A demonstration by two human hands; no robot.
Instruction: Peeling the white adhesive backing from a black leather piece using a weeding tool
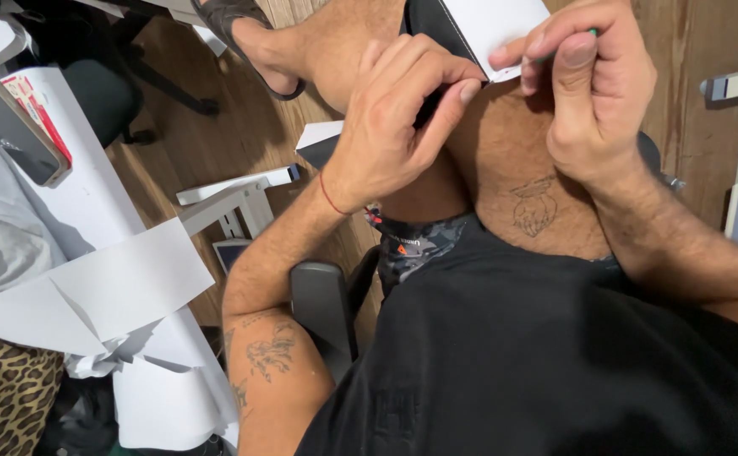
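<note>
Over a wood-plank floor [242,127], a person seated in a black chair works on a white sheet of paper [491,29] resting on a raised bare knee. Left hand [390,127] is curled nearly closed, thumb and forefinger pinching the paper's lower edge. Right hand [593,93] is closed around a thin green pen [567,46], its tip at the same edge. At left, a white table [90,203] carries loose cut paper sheets [107,291], a dark phone [10,127] and leopard-print fabric [1,393]. A sandalled foot [250,38] rests on the floor.
</note>
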